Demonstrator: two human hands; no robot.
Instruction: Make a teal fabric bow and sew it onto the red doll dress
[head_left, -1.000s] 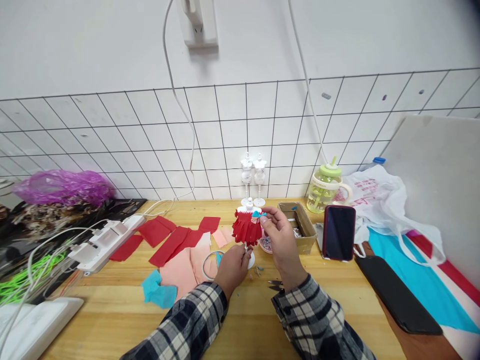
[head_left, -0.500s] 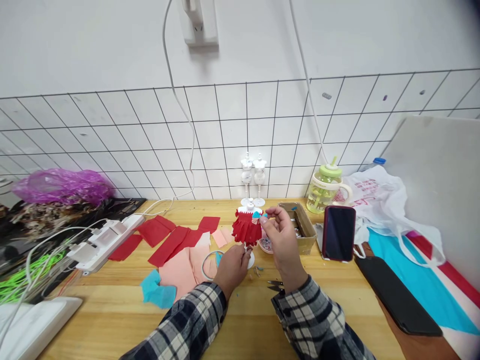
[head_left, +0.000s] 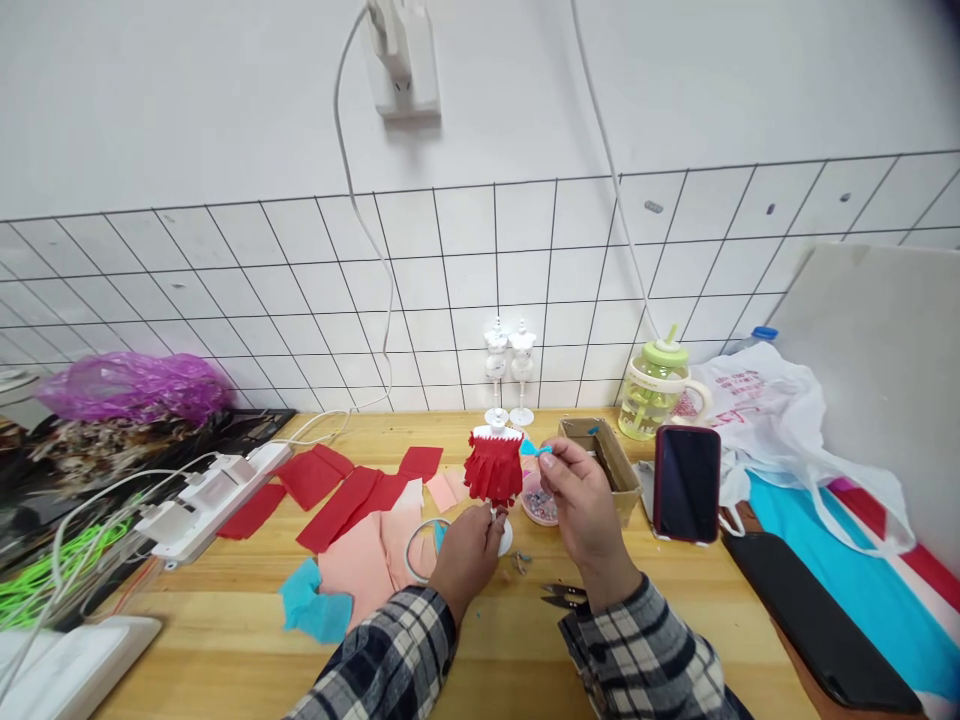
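Note:
My left hand [head_left: 472, 552] is closed around the stem of a small white dress form, just above its round base [head_left: 505, 538]. A red pleated paper dress [head_left: 493, 466] covers the form, whose white shoulders [head_left: 498, 431] show on top. Between thumb and fingertips, my right hand [head_left: 583, 492] pinches a small blue bow [head_left: 535, 449], held just right of the dress and apart from it. Below that hand lie black thread snips [head_left: 564, 597], partly hidden by the wrist. A pink dish of beads [head_left: 538, 505] sits behind it.
Two bare white dress forms [head_left: 522, 372] stand at the wall. Red paper pieces [head_left: 351, 508], peach paper [head_left: 354, 565] and blue paper [head_left: 315, 603] lie left. A cardboard box [head_left: 621, 468], an upright phone [head_left: 686, 484] and a green-lidded cup [head_left: 657, 390] stand right. A power strip [head_left: 217, 505] lies far left.
My right hand has drawn the blue bow away from the front of the dress to the right. My left hand still grips the stem. The view has tilted slightly up.

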